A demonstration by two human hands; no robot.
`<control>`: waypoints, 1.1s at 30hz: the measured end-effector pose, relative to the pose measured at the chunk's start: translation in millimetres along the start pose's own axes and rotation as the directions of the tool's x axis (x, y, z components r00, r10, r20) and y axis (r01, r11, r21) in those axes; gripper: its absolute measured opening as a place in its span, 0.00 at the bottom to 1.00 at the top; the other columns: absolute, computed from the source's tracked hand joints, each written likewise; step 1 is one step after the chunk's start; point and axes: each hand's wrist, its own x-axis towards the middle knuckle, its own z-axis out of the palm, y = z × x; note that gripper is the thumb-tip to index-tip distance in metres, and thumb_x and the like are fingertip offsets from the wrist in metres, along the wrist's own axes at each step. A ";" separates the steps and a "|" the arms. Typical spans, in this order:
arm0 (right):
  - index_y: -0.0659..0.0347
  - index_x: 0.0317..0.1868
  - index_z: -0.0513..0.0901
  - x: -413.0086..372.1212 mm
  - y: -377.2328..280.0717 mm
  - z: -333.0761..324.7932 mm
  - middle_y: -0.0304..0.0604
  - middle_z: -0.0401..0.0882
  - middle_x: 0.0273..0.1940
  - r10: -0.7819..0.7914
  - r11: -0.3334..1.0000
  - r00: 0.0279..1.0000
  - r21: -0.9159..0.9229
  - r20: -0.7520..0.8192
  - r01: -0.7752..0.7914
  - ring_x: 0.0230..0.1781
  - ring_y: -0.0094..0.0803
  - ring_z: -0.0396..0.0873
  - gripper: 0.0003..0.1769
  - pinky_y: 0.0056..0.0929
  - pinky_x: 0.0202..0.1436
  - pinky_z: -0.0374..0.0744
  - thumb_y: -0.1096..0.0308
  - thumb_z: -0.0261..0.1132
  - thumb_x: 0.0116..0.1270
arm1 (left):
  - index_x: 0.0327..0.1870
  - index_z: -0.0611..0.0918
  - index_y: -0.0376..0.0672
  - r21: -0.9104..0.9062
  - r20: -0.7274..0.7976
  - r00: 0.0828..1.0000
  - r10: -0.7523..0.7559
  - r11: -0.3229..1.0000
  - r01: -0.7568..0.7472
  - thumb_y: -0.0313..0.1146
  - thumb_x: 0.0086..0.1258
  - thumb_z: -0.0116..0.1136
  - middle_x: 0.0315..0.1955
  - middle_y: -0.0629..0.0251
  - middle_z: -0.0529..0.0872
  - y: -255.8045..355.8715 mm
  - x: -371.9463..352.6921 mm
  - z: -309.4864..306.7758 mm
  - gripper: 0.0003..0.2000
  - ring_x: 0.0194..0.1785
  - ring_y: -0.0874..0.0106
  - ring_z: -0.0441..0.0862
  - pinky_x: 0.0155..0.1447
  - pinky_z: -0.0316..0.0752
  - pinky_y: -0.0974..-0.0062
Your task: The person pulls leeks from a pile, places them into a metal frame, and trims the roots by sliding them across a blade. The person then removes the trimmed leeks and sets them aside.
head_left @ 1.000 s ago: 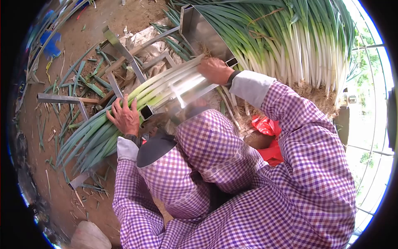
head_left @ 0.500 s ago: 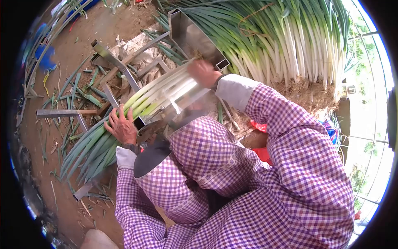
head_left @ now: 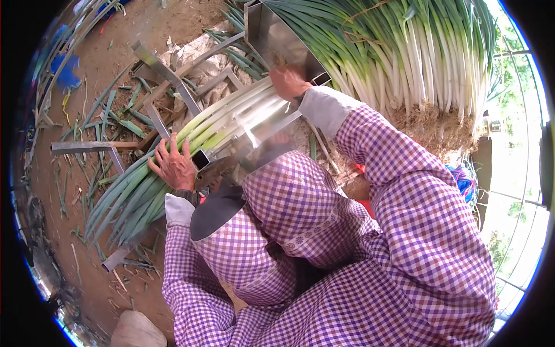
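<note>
A bundle of long green onions (head_left: 231, 115) lies slanted across a metal frame (head_left: 248, 134), with green leaves to the lower left and white ends to the upper right. My left hand (head_left: 175, 166) lies over the bundle where white turns to green, its fingers spread and curved round the stalks. At the white ends is my right hand (head_left: 289, 82), smeared by motion, close to the metal plate (head_left: 283, 43) of the frame. Its fingers cannot be made out.
A big pile of green onions (head_left: 404, 63) with roots lies at the upper right. Metal bars (head_left: 167, 75) jut out on the left. Leaf scraps (head_left: 124, 139) litter the soil. A pale stone-like lump (head_left: 137, 329) sits at the lower left, and checked-cloth-covered knees (head_left: 300, 202) are below the frame.
The whole view has shifted slightly, moving the frame and bundle a little to the right. My left hand stays on the stalks; my right hand remains blurred at the white ends.
</note>
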 end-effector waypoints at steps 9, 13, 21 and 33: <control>0.68 0.40 0.87 -2.6 -54.6 -12.0 0.46 0.90 0.29 -0.217 0.479 0.969 0.878 0.114 0.005 0.26 0.30 0.89 0.08 0.28 0.30 0.87 0.78 0.66 0.60 | 0.66 0.83 0.58 0.061 0.003 1.000 -0.007 0.998 0.006 0.56 0.80 0.55 0.63 0.66 0.78 9.7 0.6 -10.7 0.22 0.71 0.64 0.72 0.79 0.52 0.42; 0.68 0.52 0.84 -30.3 -72.7 -6.7 0.50 0.90 0.31 -0.328 0.545 0.943 0.826 0.051 0.145 0.30 0.38 0.90 0.19 0.36 0.33 0.87 0.73 0.70 0.60 | 0.69 0.81 0.58 0.022 0.034 0.999 -0.001 1.000 0.000 0.55 0.75 0.58 0.65 0.64 0.77 4.5 0.3 -7.6 0.25 0.73 0.63 0.71 0.79 0.48 0.41; 0.53 0.45 0.88 -66.4 -89.2 49.2 0.54 0.88 0.35 -0.065 0.689 0.951 0.675 -0.304 0.262 0.39 0.54 0.89 0.13 0.49 0.44 0.86 0.65 0.68 0.59 | 0.63 0.84 0.62 0.146 -0.095 0.995 0.032 0.989 -0.018 0.58 0.77 0.59 0.59 0.71 0.82 6.2 2.7 -3.0 0.20 0.66 0.69 0.78 0.74 0.62 0.49; 0.58 0.39 0.85 -218.0 -16.0 94.8 0.54 0.86 0.34 0.179 0.559 0.984 0.824 -0.010 -0.093 0.37 0.53 0.86 0.10 0.49 0.42 0.82 0.61 0.69 0.65 | 0.68 0.82 0.60 0.085 -0.006 1.000 0.013 0.996 -0.012 0.55 0.80 0.54 0.64 0.67 0.80 1.2 -0.2 3.8 0.22 0.71 0.64 0.74 0.78 0.54 0.44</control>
